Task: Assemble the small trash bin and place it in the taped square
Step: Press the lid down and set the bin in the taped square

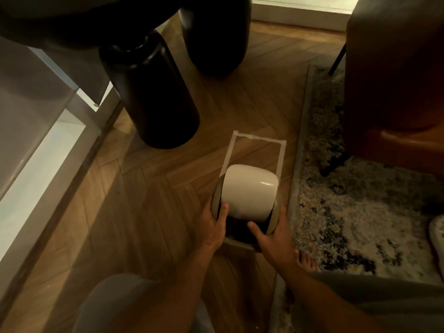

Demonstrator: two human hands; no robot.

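Two hands grip trash bin (pixel 247 195): left hand (pixel 212 227), right hand (pixel 274 236) clasp opposite rim sides; taped square (pixel 254 152) lies directly beyond fingers.

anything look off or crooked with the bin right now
The bin's white swing lid is tipped, leaving a dark gap on the near side. Both hands grip the bin, which only overlaps the taped square's near edge.

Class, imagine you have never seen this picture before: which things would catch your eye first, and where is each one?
The pale swing lid of the small trash bin stands out brightest, low in the middle, with the left hand and right hand gripping the bin's sides. Just beyond it lies the taped square on the wooden floor. A big dark cylinder looms up to the left.
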